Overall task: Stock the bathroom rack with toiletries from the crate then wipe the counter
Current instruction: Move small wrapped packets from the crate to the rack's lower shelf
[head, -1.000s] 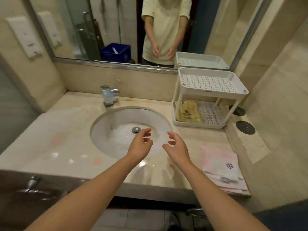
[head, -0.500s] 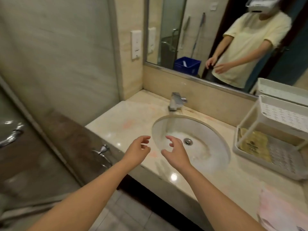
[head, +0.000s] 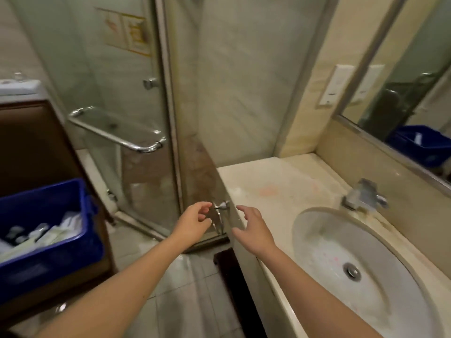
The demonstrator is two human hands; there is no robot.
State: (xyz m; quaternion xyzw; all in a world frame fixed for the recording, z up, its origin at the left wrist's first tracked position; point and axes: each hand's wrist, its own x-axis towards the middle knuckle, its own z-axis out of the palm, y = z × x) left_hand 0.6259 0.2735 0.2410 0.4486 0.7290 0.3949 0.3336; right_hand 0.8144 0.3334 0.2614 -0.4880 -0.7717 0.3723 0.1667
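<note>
A blue crate (head: 46, 242) with several toiletry packets and small bottles inside stands on a brown wooden stand at the left. My left hand (head: 194, 222) hangs in the air with loosely curled fingers and holds nothing, to the right of the crate. My right hand (head: 253, 226) floats beside it over the counter's left corner, fingers relaxed and empty. The beige marble counter (head: 273, 189) with its white sink (head: 361, 264) lies at the right. The rack is out of view.
A glass shower enclosure with a chrome towel bar (head: 117, 132) fills the middle back. A chrome hook (head: 222, 207) sticks out of the counter's side. The tap (head: 364, 195) stands behind the sink, below the mirror (head: 415, 93). Grey floor tiles lie below.
The view has swung left, away from the rack and towel, bringing the blue crate and shower into sight. Both hands stay empty and close together, now off the counter's left corner.
</note>
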